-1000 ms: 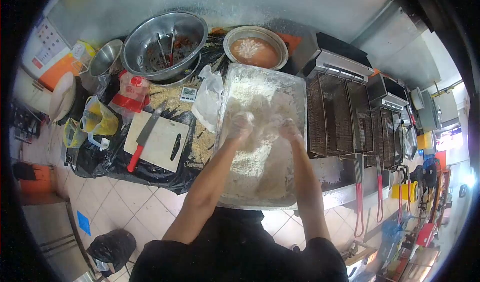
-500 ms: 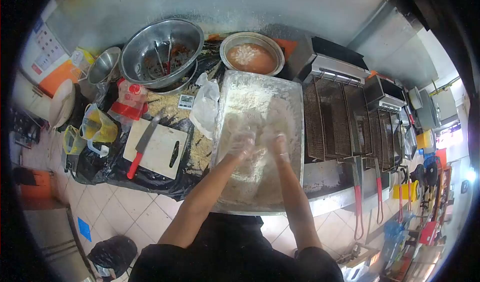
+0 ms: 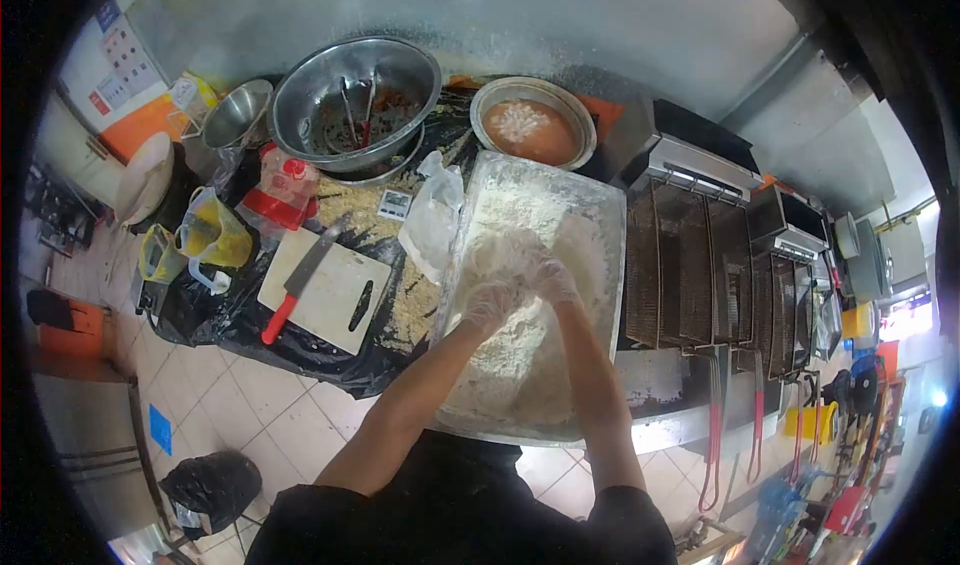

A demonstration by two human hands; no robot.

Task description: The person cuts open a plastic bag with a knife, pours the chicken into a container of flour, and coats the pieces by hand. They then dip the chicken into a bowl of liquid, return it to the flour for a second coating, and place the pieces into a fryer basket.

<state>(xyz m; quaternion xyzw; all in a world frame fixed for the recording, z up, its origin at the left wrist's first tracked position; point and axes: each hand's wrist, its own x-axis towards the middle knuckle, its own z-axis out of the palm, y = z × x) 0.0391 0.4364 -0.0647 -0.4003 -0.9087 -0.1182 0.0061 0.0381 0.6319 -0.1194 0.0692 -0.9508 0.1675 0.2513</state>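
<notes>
My left hand (image 3: pixel 490 303) and my right hand (image 3: pixel 550 277), both in clear thin gloves dusted white, are close together in a large metal tray (image 3: pixel 618 265). White flour-like powder (image 3: pixel 515 200) covers much of its bottom. My fingers blend into the powder, so their pose and anything between them are hidden. Behind the tray stands a round metal pan (image 3: pixel 575 150) of orange-brown liquid with a pale foamy patch. A crumpled white plastic bag (image 3: pixel 430 230) lies along the tray's left side.
Left are a red-handled knife (image 3: pixel 305 280) on a white cutting board (image 3: pixel 340 300), a small digital timer (image 3: pixel 395 205), a big steel bowl (image 3: pixel 285 115) with tongs, and a yellow-stained plastic jug (image 3: pixel 225 233). Wire fryer baskets (image 3: pixel 690 265) with red handles stand right of the tray.
My hands have come closer together, the right one moving inward beside the left. The powder between them is heaped differently. The whole view has shifted slightly.
</notes>
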